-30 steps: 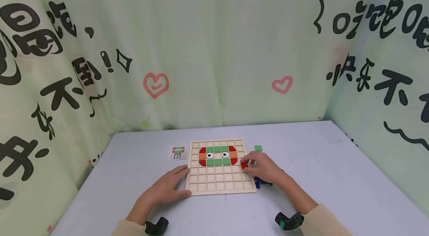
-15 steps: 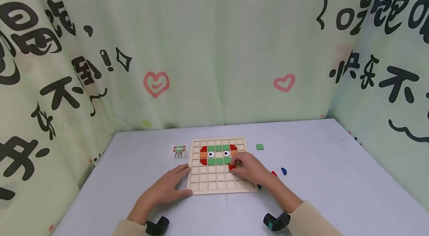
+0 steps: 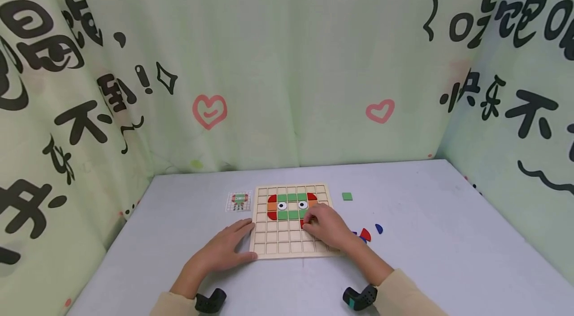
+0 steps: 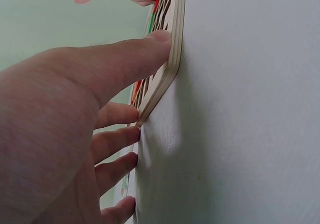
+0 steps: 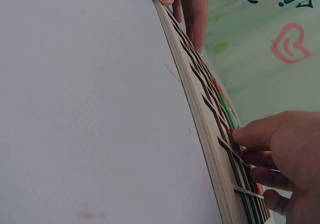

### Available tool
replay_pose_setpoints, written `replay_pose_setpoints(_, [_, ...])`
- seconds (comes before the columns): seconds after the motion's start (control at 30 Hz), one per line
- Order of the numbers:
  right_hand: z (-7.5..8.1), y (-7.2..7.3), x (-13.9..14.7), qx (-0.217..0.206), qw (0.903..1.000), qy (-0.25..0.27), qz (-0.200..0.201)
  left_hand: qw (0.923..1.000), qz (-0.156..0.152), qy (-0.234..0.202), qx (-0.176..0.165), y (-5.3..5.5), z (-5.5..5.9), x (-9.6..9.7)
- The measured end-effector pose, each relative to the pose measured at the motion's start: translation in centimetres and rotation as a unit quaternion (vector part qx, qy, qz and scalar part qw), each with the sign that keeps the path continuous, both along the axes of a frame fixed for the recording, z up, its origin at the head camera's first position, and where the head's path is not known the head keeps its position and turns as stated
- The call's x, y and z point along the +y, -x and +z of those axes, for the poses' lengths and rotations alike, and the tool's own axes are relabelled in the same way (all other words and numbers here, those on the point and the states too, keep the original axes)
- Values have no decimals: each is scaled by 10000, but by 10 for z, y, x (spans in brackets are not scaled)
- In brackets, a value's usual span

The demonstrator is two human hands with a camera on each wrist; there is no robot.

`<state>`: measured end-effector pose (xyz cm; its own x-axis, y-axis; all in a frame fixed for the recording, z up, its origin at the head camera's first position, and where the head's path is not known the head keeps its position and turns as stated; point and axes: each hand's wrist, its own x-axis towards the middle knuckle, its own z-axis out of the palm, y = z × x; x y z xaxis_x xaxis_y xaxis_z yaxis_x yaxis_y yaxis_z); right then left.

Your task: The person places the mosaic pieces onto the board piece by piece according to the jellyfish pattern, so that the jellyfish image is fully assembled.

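Note:
A wooden grid board (image 3: 278, 245) lies on the table with green, red and orange tiles and two eye tiles set in its upper cells. My left hand (image 3: 227, 246) rests at the board's left side, thumb on the near corner and fingers spread along the edge, as the left wrist view (image 4: 60, 98) also shows. Over the row just below the tile pattern, my right hand (image 3: 327, 227) pinches a red tile (image 3: 302, 225) between thumb and fingers. In the right wrist view the right hand (image 5: 292, 156) mostly covers this tile; its fingertips are right at the grid.
A small printed picture card (image 3: 239, 201) lies left of the board. To the right are a green square tile (image 3: 347, 196), a blue piece (image 3: 379, 229) and a red piece (image 3: 365, 235), with more blue partly behind the right forearm.
My right hand has carried the red tile leftward from the board's right edge to the row under the pattern. Loose pieces at the right have come into sight. The left hand stays put.

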<state>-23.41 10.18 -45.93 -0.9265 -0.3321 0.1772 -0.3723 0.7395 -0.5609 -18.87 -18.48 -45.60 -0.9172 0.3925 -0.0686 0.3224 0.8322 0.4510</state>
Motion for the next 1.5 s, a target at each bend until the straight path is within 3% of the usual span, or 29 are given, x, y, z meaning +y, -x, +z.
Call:
replay_pose_setpoints(0.47, [8, -5, 16, -288, 9994, 84, -171, 10000, 39, 6, 20, 0, 1, 1])
replay_pose_setpoints(1.17, [18, -20, 87, -406, 9969, -299, -596, 10000, -6, -27, 21, -1, 1, 1])
replay_pose_setpoints(1.5, [14, -23, 123, -305, 9972, -498, -459, 10000, 53, -9, 8, -1, 1, 1])
